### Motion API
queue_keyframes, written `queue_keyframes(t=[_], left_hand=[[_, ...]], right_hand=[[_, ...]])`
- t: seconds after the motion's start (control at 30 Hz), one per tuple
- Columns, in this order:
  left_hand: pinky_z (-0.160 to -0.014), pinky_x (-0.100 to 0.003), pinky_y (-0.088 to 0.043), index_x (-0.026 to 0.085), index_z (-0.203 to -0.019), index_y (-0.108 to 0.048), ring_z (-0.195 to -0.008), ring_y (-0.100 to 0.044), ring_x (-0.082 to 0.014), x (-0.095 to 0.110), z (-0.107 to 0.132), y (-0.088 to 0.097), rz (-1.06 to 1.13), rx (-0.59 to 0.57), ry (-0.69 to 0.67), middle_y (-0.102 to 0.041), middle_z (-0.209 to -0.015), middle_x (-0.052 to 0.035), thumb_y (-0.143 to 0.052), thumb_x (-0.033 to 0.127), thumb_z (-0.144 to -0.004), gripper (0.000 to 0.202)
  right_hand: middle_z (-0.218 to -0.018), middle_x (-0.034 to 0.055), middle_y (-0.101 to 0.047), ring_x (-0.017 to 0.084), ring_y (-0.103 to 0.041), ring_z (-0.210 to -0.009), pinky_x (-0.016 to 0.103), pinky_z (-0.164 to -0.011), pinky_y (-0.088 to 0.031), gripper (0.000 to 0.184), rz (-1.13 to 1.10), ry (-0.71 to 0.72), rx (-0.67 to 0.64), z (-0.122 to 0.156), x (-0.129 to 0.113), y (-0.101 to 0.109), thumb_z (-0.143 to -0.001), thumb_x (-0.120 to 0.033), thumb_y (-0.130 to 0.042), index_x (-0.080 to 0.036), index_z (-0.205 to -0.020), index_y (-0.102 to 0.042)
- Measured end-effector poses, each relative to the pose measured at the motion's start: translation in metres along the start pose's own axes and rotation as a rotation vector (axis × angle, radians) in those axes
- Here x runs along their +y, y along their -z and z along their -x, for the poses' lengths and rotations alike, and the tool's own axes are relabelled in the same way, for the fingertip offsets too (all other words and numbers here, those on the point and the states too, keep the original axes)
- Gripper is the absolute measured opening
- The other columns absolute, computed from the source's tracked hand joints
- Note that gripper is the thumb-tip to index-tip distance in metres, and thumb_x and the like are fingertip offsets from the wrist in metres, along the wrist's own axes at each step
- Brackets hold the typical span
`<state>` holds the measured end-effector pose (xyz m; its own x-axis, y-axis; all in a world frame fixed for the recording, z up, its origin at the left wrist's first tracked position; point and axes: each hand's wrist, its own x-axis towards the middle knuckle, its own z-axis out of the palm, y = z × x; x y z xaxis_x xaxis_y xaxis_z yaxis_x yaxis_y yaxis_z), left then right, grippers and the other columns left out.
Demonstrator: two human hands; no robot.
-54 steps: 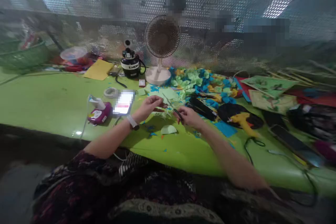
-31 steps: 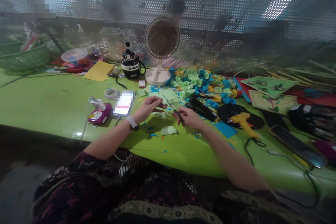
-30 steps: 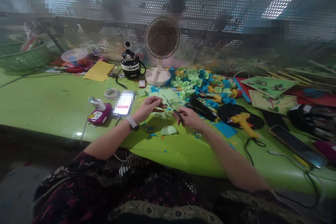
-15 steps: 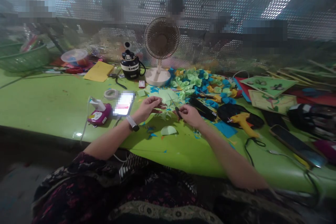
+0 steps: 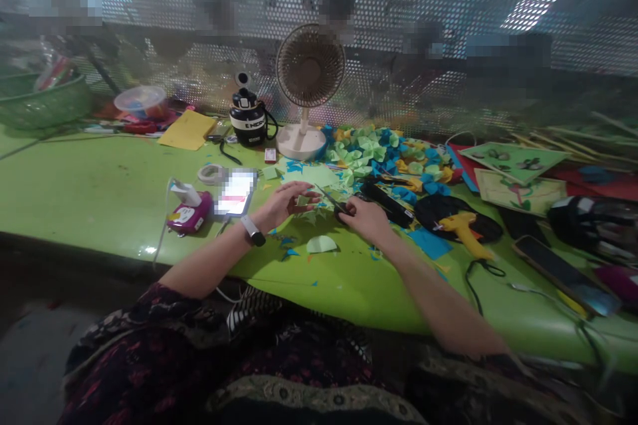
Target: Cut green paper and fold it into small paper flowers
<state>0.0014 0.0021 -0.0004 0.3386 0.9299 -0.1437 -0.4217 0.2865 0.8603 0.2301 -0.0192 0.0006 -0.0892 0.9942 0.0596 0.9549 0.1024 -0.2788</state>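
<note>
1. Sitting at frame centre, the scissors (image 5: 329,197) are being pinched by the right hand (image 5: 369,220).
2. Beside their tips, the left hand (image 5: 280,206) is half-curling; whether it is pinching anything, I cannot tell.
3. Just below centre, a paper half-circle (image 5: 321,244) is lying, apparently already cut.
4. Heaped above and right, paper flowers (image 5: 366,147) are looking finished; what is left is not showing.

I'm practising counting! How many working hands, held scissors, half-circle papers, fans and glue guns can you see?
Hands: 2 (left hand, right hand)
Scissors: 1
Half-circle paper: 1
Fan: 1
Glue gun: 1
Total: 6
</note>
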Motion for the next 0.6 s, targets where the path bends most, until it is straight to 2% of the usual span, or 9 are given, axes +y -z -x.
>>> queue_keyframes(t=[0.1,0.2,0.4,0.53,0.6], left_hand=[[-0.091,-0.036,-0.057,0.013,-0.095,-0.066,-0.09,-0.073,-0.02,0.0003,0.0015,-0.0029,0.03,-0.01,-0.006,-0.076,-0.092,-0.0113,-0.064,0.011,-0.084,0.012],[-0.096,-0.037,-0.054,0.012,-0.096,-0.065,-0.09,-0.073,-0.0195,0.0015,0.0026,-0.0061,0.048,-0.021,0.021,-0.076,-0.097,-0.013,-0.063,0.006,-0.08,0.017],[-0.097,-0.038,-0.053,0.011,-0.101,-0.064,-0.095,-0.073,-0.0206,0.0006,0.0015,-0.0048,0.033,-0.058,0.01,-0.076,-0.104,-0.0146,-0.046,-0.002,-0.075,0.034],[-0.101,-0.038,-0.051,0.011,-0.104,-0.063,-0.1,-0.073,-0.0202,-0.0027,0.0003,-0.003,0.038,-0.093,0.004,-0.075,-0.107,-0.0138,-0.044,-0.004,-0.07,0.041],[-0.102,-0.038,-0.05,0.012,-0.104,-0.062,-0.102,-0.072,-0.0202,-0.0045,0.0002,-0.0028,0.033,-0.107,0.003,-0.075,-0.109,-0.0142,-0.045,-0.005,-0.069,0.042]], right_hand=[[-0.089,0.0074,-0.075,0.024,-0.067,-0.08,0.028,-0.061,-0.036,0.018,0.053,-0.016,-0.01,-0.0002,-0.0012,0.0025,-0.083,-0.039,-0.065,-0.022,-0.09,-0.066],[-0.09,0.0078,-0.074,0.025,-0.066,-0.083,0.029,-0.061,-0.035,0.021,0.099,-0.024,-0.022,0.0005,-0.0014,0.0034,-0.084,-0.04,-0.064,-0.022,-0.095,-0.066],[-0.112,0.01,-0.068,0.023,-0.065,-0.087,0.027,-0.06,-0.035,0.027,0.175,-0.001,0.011,0.0027,-0.0004,0.0039,-0.083,-0.043,-0.067,-0.021,-0.099,-0.068],[-0.092,0.0089,-0.072,0.024,-0.065,-0.083,0.028,-0.058,-0.033,0.023,0.137,-0.036,-0.066,0.0,0.0027,0.0038,-0.081,-0.041,-0.069,-0.021,-0.091,-0.069],[-0.088,0.0081,-0.073,0.024,-0.066,-0.081,0.028,-0.058,-0.032,0.022,0.101,-0.047,-0.091,-0.0019,0.0048,0.0045,-0.08,-0.04,-0.07,-0.021,-0.091,-0.069]])
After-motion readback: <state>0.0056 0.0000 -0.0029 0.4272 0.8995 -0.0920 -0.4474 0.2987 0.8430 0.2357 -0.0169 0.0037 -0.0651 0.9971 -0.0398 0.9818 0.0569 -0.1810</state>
